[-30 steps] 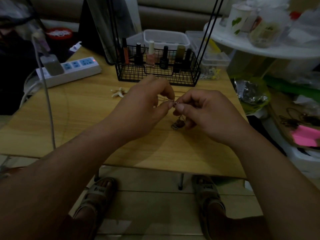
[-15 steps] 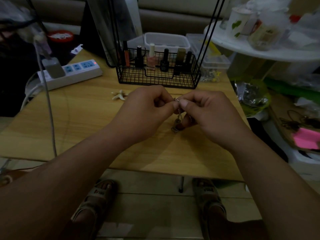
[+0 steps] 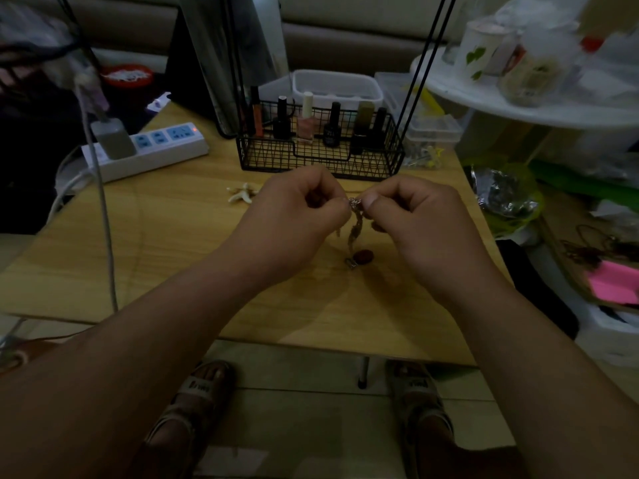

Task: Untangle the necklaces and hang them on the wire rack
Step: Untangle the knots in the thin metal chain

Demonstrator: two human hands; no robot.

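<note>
Each grip is pinching the tangle: the left hand (image 3: 294, 219) and right hand (image 3: 415, 223) are meeting fingertip to fingertip on the necklaces (image 3: 356, 226), just above the desk (image 3: 173, 254). Beyond, a pale starfish (image 3: 242, 193) is lying. Farther back, the knuckles are covering the front edge of the wire rack (image 3: 321, 160), which is holding nail polish bottles (image 3: 306, 122). More of the strand is showing than half a second ago. It is dangling twisted, silvery on top, and ending in a reddish pendant (image 3: 364, 255).
</note>
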